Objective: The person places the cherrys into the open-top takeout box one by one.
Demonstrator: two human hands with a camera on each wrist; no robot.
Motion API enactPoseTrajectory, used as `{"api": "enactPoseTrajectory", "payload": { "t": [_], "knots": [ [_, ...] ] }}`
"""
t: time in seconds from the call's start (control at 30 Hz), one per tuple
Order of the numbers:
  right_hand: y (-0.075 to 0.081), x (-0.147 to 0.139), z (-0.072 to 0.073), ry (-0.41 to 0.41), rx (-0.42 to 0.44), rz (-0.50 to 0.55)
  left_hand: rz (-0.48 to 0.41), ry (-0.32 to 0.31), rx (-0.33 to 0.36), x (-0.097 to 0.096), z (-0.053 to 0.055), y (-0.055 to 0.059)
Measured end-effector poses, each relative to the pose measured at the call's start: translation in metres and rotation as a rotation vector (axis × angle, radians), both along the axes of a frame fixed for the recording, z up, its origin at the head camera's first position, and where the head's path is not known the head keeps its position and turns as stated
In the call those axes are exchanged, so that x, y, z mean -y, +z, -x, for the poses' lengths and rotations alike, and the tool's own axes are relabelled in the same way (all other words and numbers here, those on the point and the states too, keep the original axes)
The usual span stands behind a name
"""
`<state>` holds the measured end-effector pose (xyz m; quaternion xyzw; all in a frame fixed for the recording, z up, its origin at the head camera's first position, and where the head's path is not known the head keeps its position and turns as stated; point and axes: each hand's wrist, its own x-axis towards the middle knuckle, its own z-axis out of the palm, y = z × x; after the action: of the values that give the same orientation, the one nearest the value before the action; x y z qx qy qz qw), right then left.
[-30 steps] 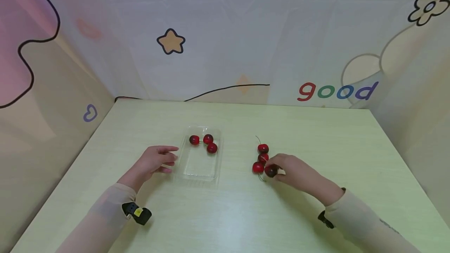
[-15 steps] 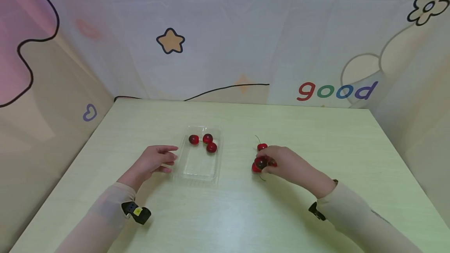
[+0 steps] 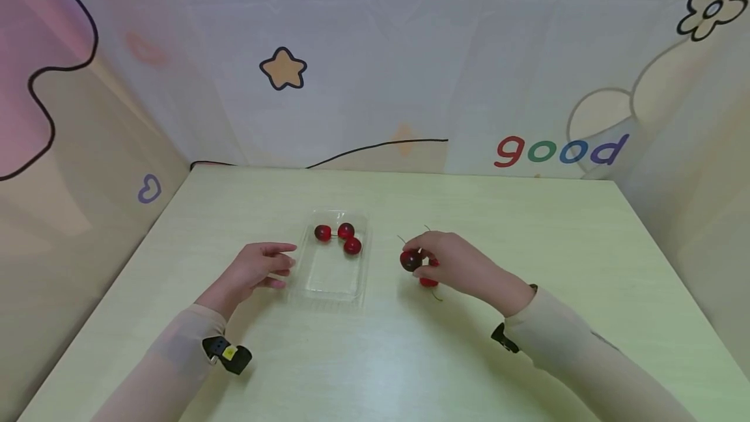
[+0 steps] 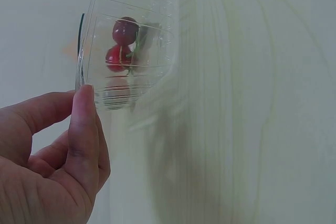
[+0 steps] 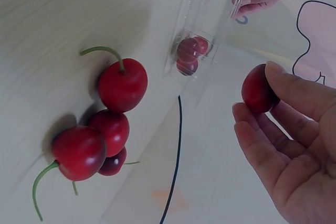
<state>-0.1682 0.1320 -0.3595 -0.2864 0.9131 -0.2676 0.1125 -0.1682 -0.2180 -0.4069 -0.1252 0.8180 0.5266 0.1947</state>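
Observation:
In the head view my right hand (image 3: 454,259) holds a dark red cherry (image 3: 411,260) over the table, left of a cluster of cherries (image 3: 429,282) that it partly hides. The right wrist view shows thumb and fingers pinching the held cherry (image 5: 257,90); several stemmed cherries (image 5: 123,85) lie close together on the table. A clear plastic box (image 3: 322,288) holds three cherries (image 3: 353,246) towards its back end. Beside the box's left edge is my left hand (image 3: 260,269), its fingers fairly straight and apart, fingertips right at the rim. The left wrist view has the thumb overlapping the box corner (image 4: 118,98).
A pale wood-grain table (image 3: 375,370) bears everything. Behind it hangs a printed cloth backdrop (image 3: 363,83) with a star and the word "good", continuing down both sides. Black bands (image 3: 228,355) sit at both wrists over light sleeves.
My right hand has moved left and slightly away, carrying a cherry from the cluster's right side across to its left. The left hand and the box have stayed in place.

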Motion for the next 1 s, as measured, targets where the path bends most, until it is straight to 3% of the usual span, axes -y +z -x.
{"api": "enactPoseTrajectory", "payload": {
  "t": [1.0],
  "knots": [
    [0.01,0.055,0.029,0.051,0.068,0.049,-0.002,-0.001,-0.004,0.0,0.001,-0.002]
  ]
}}
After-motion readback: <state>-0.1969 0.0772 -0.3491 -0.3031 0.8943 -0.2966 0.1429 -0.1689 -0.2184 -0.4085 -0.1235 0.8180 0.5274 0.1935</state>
